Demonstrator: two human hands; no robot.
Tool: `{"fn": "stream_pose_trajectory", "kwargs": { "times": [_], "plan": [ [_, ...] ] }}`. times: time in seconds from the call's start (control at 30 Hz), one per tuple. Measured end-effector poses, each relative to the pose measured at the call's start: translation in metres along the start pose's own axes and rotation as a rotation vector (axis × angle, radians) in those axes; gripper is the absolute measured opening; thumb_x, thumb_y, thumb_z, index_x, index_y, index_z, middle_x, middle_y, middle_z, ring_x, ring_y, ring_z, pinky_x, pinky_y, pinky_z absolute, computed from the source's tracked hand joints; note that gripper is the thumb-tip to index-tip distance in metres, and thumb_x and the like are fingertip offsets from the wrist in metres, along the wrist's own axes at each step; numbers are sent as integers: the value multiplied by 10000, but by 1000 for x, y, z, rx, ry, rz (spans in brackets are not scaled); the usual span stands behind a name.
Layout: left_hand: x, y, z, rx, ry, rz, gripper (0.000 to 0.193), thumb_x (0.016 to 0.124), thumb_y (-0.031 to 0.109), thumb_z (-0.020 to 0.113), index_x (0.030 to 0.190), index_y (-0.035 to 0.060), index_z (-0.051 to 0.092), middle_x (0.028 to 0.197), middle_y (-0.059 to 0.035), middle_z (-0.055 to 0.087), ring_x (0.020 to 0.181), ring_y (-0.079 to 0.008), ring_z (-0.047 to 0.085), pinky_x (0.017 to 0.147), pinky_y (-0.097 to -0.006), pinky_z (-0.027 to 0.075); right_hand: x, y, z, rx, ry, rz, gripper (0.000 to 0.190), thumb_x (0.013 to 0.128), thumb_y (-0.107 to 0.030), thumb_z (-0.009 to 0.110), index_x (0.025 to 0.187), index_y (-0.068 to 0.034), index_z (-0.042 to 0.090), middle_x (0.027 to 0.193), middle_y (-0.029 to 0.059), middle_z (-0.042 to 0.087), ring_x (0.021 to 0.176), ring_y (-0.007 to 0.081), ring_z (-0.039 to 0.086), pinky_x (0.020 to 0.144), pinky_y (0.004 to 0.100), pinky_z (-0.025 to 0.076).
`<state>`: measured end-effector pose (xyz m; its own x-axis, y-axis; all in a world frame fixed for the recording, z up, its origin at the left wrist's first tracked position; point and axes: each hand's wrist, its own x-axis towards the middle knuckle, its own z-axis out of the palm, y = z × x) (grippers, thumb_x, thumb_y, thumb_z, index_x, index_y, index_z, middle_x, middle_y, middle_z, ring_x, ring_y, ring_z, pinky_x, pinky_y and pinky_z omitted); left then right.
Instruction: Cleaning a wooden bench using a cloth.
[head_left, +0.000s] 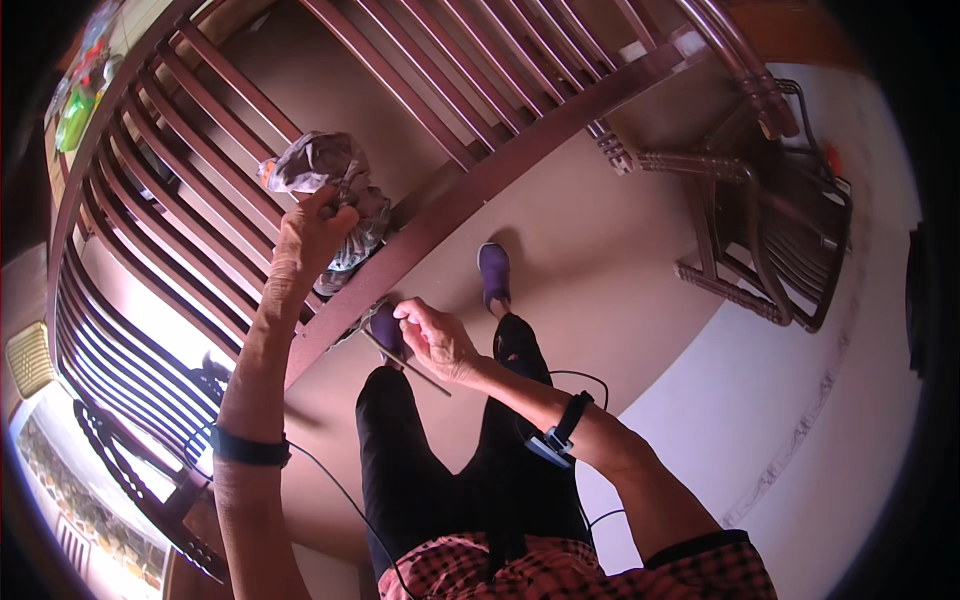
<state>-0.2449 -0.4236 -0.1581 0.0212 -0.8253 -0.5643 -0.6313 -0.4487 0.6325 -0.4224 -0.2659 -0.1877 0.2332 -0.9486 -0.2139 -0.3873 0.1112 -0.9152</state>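
Observation:
My left hand (315, 225) is closed around a crumpled grey-brown cloth (319, 161). The bunched fabric hangs over the dark slats (202, 169) of a wooden bench, close to its front rail (420, 244). Lower and to the right, my right hand (439, 341) hovers off the rail with its fingers loosely curled. Nothing shows in that hand, but its palm side is partly hidden. A thin stick (416, 371) slants just below it, and I cannot tell whether the two touch. Some ragged dark material (356, 326) lies by the rail at the stick's upper end.
A dark wooden chair (750, 225) with turned legs stands at the right. Purple shoes (495, 274) are on my feet, one near the rail. Black cables (337, 480) trail from my wrist bands. A green plastic item (75, 116) sits beyond the bench at upper left.

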Motion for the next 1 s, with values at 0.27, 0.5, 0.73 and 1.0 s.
{"fn": "stream_pose_trajectory", "kwargs": {
  "times": [0.27, 0.5, 0.73, 1.0],
  "plan": [
    [-3, 42, 25, 186, -21, 118, 341, 795, 231, 557, 1061, 20, 593, 842, -209, 646, 803, -335, 641, 727, -407, 485, -10, 64, -77, -59, -9, 146, 125, 848, -38, 558, 951, -90, 509, 710, 139, 589, 620, 308, 616, 531, 385, 470],
    [46, 77, 69, 45, 53, -10, 517, 789, 214, 587, 1261, 57, 444, 1061, -235, 594, 1009, -346, 584, 870, -404, 452, -23, 115, -161, -151, 12, 270, 84, 893, -81, 546, 966, -97, 509, 649, 108, 560, 561, 244, 589, 520, 357, 458],
    [48, 71, 68, 365, -200, 105, 590, 761, 182, 628, 1262, -2, 376, 1180, -241, 517, 1093, -397, 519, 942, -449, 420, -25, 144, -206, -118, 75, 282, 41, 911, -84, 522, 945, -66, 507, 577, 48, 476, 502, 132, 468, 487, 289, 402],
    [31, 33, 94, 427, 259, 380, 585, 796, 123, 627, 1302, 37, 347, 1021, -223, 495, 855, -396, 572, 723, -462, 502, -12, 147, -232, -171, 40, 256, 60, 898, -58, 531, 953, -74, 512, 589, 43, 485, 508, 129, 472, 481, 295, 399]
  ]
}}
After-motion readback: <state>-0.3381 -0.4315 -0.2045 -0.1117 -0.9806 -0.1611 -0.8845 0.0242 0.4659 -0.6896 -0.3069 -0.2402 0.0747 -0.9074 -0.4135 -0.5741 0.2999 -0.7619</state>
